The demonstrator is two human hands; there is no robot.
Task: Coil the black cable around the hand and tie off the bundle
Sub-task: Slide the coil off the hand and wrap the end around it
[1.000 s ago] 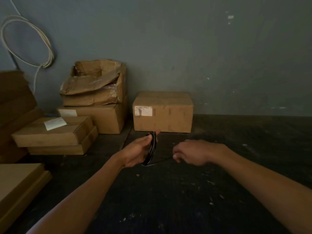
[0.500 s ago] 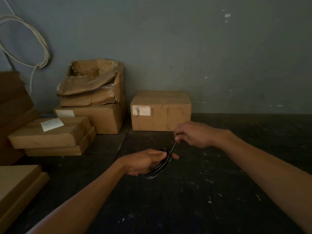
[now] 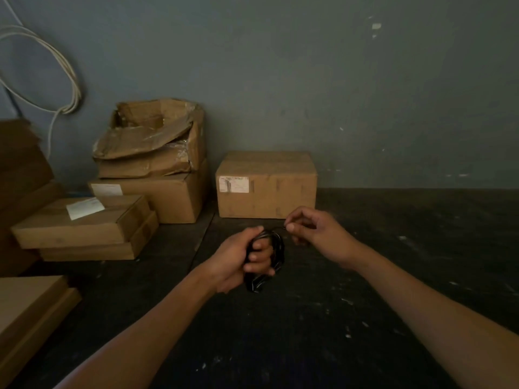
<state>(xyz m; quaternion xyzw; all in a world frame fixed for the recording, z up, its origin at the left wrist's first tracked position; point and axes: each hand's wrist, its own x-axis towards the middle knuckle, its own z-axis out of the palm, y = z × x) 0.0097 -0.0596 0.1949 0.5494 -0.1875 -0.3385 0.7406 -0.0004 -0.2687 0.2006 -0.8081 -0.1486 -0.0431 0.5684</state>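
Observation:
A black cable [image 3: 276, 249] is wound into a small upright bundle of several loops. My left hand [image 3: 241, 259] grips the bundle in a fist, fingers curled through the loops. The loose end of the cable runs up from the top of the bundle to my right hand [image 3: 314, 231], which pinches it between thumb and forefinger just right of the coil. Both hands hover above the dark floor [image 3: 309, 332]. The lower part of the bundle sticks out under my left fingers.
A sealed cardboard box [image 3: 266, 183] stands against the grey wall right behind the hands. More boxes [image 3: 146, 169] are stacked at the left, and flat boxes [image 3: 84, 223] lie in front of them. A white cable [image 3: 67, 80] hangs looped on the wall.
My left hand has turned the coil upright and closed into a fist on it. My right hand has come down and closer to the coil, so the free end is much shorter.

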